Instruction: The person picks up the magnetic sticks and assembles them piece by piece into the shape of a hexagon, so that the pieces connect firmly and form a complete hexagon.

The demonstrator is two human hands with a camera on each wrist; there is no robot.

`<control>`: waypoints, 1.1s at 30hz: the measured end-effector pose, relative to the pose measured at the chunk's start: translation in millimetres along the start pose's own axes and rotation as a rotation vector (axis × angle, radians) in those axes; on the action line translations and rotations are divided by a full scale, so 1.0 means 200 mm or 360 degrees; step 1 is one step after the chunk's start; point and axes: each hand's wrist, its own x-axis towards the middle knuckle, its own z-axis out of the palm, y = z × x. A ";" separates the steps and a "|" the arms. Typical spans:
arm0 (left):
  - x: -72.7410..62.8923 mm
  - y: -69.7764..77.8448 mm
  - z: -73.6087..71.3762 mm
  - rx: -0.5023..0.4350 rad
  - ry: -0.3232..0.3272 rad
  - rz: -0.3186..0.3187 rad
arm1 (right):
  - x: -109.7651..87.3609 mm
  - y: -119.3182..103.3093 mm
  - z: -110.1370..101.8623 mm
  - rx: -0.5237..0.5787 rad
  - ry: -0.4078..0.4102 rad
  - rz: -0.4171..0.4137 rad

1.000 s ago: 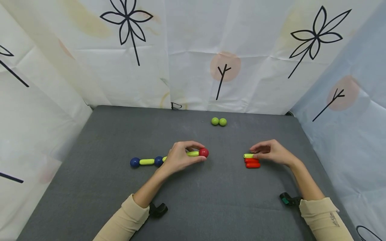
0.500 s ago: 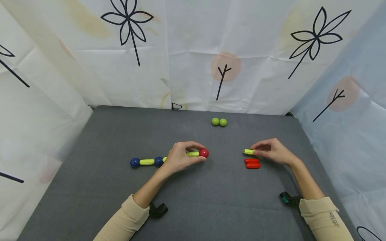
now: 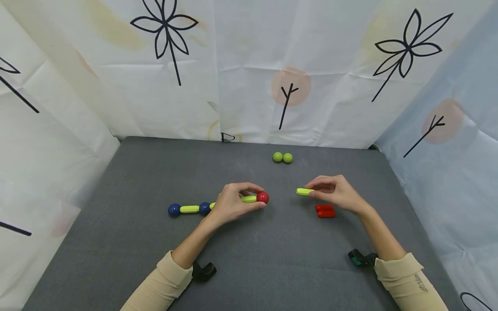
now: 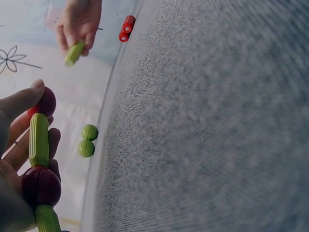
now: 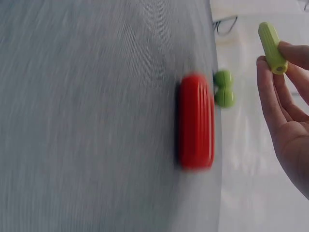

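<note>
My left hand grips a chain of balls and rods that runs to the left across the table. Two blue balls and a yellow-green rod show at its left part; fingers cover the middle. At its right end is a red ball, which the thumb touches in the left wrist view. A darker red ball sits lower in the chain there. Between thumb and fingertips, my right hand pinches a loose yellow-green rod, raised above the table, its free end pointing toward the red ball with a gap between.
Two red rods lie side by side on the grey table, below the right hand in the head view. Farther back are two green balls, next to each other. A patterned white cloth surrounds the table's back and sides.
My right hand has lifted the yellow-green rod from beside the red rods and carried it left, toward the chain. The left hand and chain stay in place.
</note>
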 end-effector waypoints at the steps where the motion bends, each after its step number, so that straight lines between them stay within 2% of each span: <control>1: 0.00 0.00 0.00 0.0003 0.0000 0.0003 | 0.01 -0.01 0.02 0.0023 0.0002 -0.0003; 7: 0.00 0.00 0.00 0.0013 0.0005 0.0020 | 0.08 -0.09 0.13 0.0115 -0.0039 -0.0084; 14: 0.00 0.01 0.00 -0.0007 -0.0001 0.0040 | 0.15 -0.15 0.24 0.0098 -0.0128 -0.0196; 25: 0.00 0.02 0.01 0.0111 0.0048 0.0013 | 0.18 -0.18 0.31 0.0027 -0.0083 -0.0151; 30: 0.00 0.02 0.03 0.0230 0.0082 0.0009 | 0.18 -0.17 0.33 0.0043 -0.0075 -0.0136; 33: 0.00 0.02 0.04 0.0310 0.0099 0.0040 | 0.19 -0.16 0.35 0.0039 -0.0074 -0.0145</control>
